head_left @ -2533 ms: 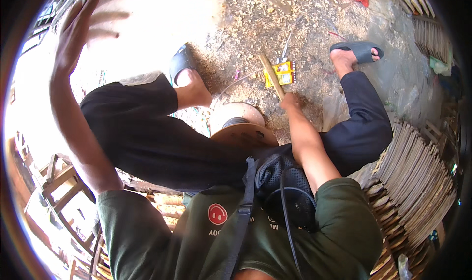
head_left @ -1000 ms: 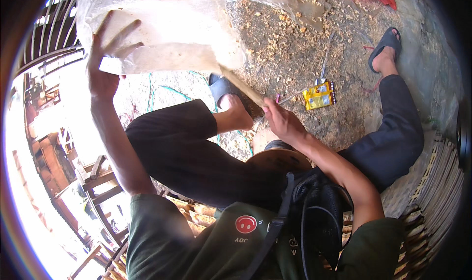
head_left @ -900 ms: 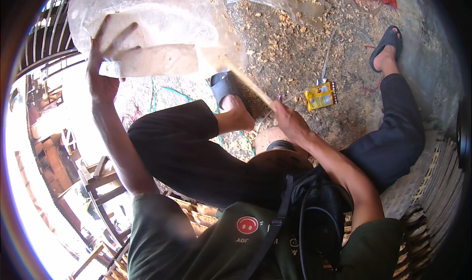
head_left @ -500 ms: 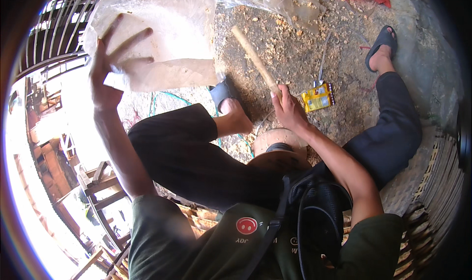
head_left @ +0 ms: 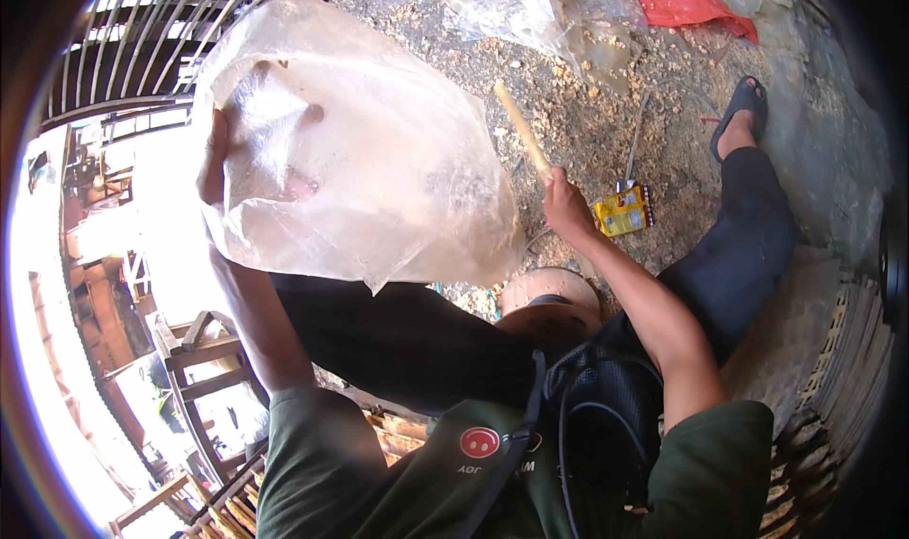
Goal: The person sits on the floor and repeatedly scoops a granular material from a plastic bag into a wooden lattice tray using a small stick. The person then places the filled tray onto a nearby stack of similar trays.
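A large translucent plastic bag [head_left: 407, 160] is raised on the left, draped over my left hand [head_left: 222, 151]. The fingers of that hand show through the plastic, spread apart, and the plastic partly hides the hand. My right hand [head_left: 565, 206] is closed around the lower end of a pale wooden stick [head_left: 521, 127], which points up and to the left over the ground. Just right of this hand lies a yellow packet [head_left: 624, 212]. Below the hand, between my legs, stands a round wooden block [head_left: 549, 288].
Wood chips cover the dirt ground [head_left: 568, 113]. Crumpled clear plastic [head_left: 516, 14] and a red plastic sheet [head_left: 686, 4] lie at the far side. A wooden frame [head_left: 204, 369] stands at left, slatted bars [head_left: 142, 47] at the far left. My sandaled foot [head_left: 740, 118] is at right.
The plastic bag has swung right and nearer, billowing out and now covering my left knee and foot. My right hand and the stick have shifted slightly right.
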Tool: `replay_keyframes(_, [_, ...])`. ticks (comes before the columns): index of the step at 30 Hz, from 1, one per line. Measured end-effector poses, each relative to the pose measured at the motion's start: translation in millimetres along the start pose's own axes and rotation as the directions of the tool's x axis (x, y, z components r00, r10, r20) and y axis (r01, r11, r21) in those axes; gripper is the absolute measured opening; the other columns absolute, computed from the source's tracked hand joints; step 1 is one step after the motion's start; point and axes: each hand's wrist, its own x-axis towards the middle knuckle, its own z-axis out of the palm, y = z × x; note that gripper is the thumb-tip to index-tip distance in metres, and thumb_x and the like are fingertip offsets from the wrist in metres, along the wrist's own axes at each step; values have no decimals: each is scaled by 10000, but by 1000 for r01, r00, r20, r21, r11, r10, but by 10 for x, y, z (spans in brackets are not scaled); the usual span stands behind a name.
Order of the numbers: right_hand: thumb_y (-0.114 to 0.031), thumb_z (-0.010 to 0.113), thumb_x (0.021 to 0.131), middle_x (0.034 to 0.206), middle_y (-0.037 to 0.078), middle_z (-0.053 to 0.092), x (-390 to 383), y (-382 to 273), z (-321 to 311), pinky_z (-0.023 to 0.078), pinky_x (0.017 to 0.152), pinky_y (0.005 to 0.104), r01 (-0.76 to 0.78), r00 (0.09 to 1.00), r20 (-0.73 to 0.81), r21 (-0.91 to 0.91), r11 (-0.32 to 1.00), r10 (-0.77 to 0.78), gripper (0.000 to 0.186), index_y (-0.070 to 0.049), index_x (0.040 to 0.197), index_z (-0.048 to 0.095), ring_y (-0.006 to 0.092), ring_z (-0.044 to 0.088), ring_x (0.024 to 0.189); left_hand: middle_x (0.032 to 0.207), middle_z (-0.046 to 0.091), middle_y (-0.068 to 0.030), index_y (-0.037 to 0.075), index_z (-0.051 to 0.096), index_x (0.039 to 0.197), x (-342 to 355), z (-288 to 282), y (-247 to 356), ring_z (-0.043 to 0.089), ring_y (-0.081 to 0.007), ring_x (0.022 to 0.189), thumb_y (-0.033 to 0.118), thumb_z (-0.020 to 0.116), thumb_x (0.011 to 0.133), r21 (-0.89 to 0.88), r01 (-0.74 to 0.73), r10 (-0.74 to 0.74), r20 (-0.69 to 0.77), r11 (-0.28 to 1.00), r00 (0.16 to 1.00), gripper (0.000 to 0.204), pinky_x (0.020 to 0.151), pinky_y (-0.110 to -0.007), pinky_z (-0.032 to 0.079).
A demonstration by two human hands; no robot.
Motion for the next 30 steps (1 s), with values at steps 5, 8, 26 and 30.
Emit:
replay_keyframes(5, [-220,398,1063,841,273,653,-173,-408,-160,503,647,536,121,986,-138,224,967,-91,290,-16,1268,424,454,667,767,1398,536,-273,48,272,1564,-53,-34,-51,742,-275,774,516,298,1068,1,63,-63,51,998,997,682,614,-337,633])
replay_keyframes(8, [-220,429,1061,851,254,655,-315,-339,-154,497,657,532,148,989,-24,163,976,-146,282,-30,1268,444,456,663,783,1375,558,-277,44,274,1562,8,-26,-50,743,-268,743,519,299,1067,-9,122,-120,122,992,985,687,599,-337,632])
replay_keyframes(26, [-197,421,1072,878,226,646,-338,-799,-467,529,648,450,120,993,-29,231,965,-117,292,3,1272,495,385,683,793,1646,226,-145,25,121,1593,277,436,-394,299,-443,1460,455,327,1071,-317,333,-277,207,888,938,707,1026,-654,466])
replay_keyframes(30, [-183,452,1076,816,138,627,-577,-1107,-577,505,607,386,449,894,-155,313,837,-421,327,31,1323,453,258,645,689,1652,224,-133,35,173,1590,284,441,-494,295,-403,1474,465,291,1079,-330,312,-265,180,891,947,678,1147,-592,359])
